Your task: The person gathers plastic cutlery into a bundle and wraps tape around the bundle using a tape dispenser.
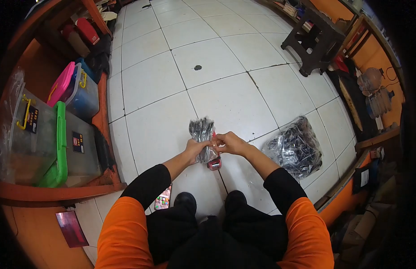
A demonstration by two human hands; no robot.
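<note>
My left hand (197,151) is closed around a bundle of thin dark pieces in clear plastic wrap (201,128), held above the tiled floor in front of my feet. At the bundle's right side, my right hand (230,143) has its fingers pinched together close to the left thumb. What sits between those fingers is too small to make out. Just below the hands shows a small red object with a dark and silvery part (214,164), partly hidden by the bundle. A larger plastic-wrapped pile of black items (295,150) lies on the floor to the right.
A phone with a lit screen (163,198) lies beside my left foot. Clear storage boxes, one with a green lid (61,139) and one with a pink lid (62,83), stand on a left shelf. A dark plastic stool (313,40) is at the far right.
</note>
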